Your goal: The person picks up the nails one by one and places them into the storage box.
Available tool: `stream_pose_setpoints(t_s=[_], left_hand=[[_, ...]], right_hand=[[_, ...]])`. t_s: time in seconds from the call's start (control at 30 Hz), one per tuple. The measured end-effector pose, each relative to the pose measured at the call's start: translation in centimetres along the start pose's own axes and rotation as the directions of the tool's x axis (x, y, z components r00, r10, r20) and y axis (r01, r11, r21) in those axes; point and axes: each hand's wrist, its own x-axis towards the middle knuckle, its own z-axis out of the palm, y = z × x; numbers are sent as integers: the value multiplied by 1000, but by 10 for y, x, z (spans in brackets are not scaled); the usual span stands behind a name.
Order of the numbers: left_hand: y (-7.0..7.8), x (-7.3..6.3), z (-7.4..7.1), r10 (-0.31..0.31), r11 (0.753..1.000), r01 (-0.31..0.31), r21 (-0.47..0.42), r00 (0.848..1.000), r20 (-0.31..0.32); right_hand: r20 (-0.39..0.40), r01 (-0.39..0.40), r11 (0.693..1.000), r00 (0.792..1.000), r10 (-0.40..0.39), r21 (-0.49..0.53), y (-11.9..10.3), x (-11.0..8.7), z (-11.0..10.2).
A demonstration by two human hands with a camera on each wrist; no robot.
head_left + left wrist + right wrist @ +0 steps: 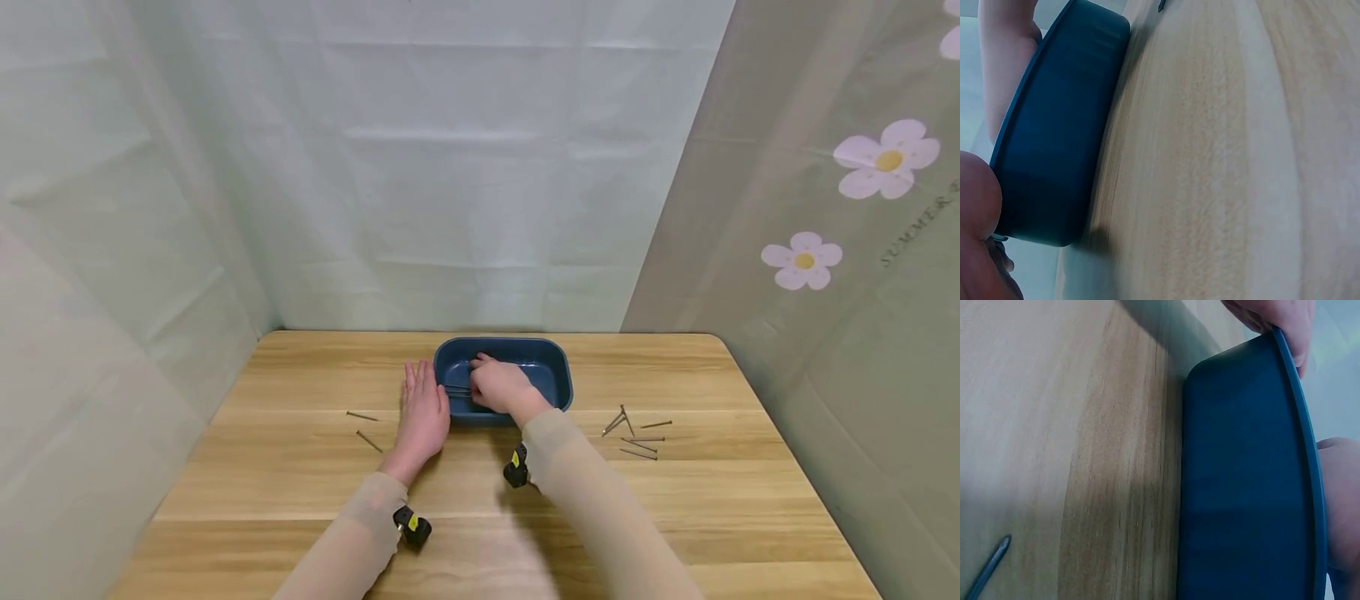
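Observation:
A dark blue rectangular dish point(551, 367) sits at the table's far edge, with several thin nails point(456, 391) lying in its left part. My left hand point(426, 415) holds the dish's left side, fingers stretched along the outside and thumb over the rim point(1297, 394). My right hand point(498, 385) reaches over the near wall into the dish, its bent fingers at the right ends of those nails. Its fingertips are hidden, so whether it pinches any nail does not show. The dish's outer wall point(1063, 125) fills much of both wrist views.
Two nails point(369, 441) lie on the wooden table point(465, 542) left of my left hand. Several more nails point(639, 439) are scattered right of the dish. One nail tip point(997, 553) shows in the right wrist view. A pale curtain point(465, 167) hangs behind the table.

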Motion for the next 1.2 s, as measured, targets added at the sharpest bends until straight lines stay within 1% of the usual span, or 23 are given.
stream_pose_setpoints(t_s=[0.27,0.53,0.83,1.2], left_hand=[[-1,-1,0,-10,1000,10,-2,1000,11],[-4,-4,1,-18,1000,18,3,1000,20],[-1,-1,-1,-13,1000,13,3,1000,18],[1,-1,-3,-23,1000,23,-9,999,39]], right_hand=[[-12,-12,1000,1000,12,-13,-3,1,3],[-22,7,1000,1000,-7,-27,-5,3,8],[-34,2,999,999,-3,-35,-3,2,6],[-86,19,998,996,-24,-53,-2,3,7]])
